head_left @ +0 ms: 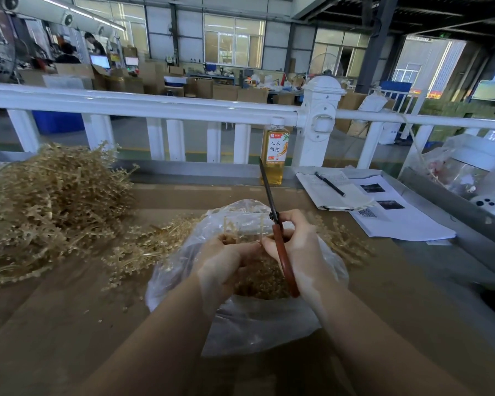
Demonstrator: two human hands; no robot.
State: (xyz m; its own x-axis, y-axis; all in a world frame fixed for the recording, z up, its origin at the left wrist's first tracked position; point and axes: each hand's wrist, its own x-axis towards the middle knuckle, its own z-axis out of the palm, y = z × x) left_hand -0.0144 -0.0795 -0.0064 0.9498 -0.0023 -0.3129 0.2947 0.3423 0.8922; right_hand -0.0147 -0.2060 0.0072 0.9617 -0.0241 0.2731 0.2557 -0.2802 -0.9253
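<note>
Gripping happens on both sides in the head view. Your left hand (226,258) sits just below frame centre, at 6 o'clock, with its fingers curled tight round a gold sprig (233,231) whose stubs poke up past the knuckles. Your right hand (300,247) is touching it at its 3 o'clock side. Those fingers wrap the red handles of the scissors (275,220), and the thumb tip meets the left thumb. The scissors' blades look closed, a single dark line pointing to 12 o'clock, with the tip in front of the bottle (275,151).

Both hands hover over an open clear plastic bag (240,321), which lies on the brown table (69,324) and holds more gold bits. Loose sprigs (143,247) lie at 9 o'clock of the bag. The big gold pile (49,201) is further out at 10 o'clock.

A notebook (352,200) with a pen (329,184) on it sits at 2 o'clock, with printed sheets (403,224) just beside it. A white railing (155,105) runs across behind the table at 12 o'clock.
</note>
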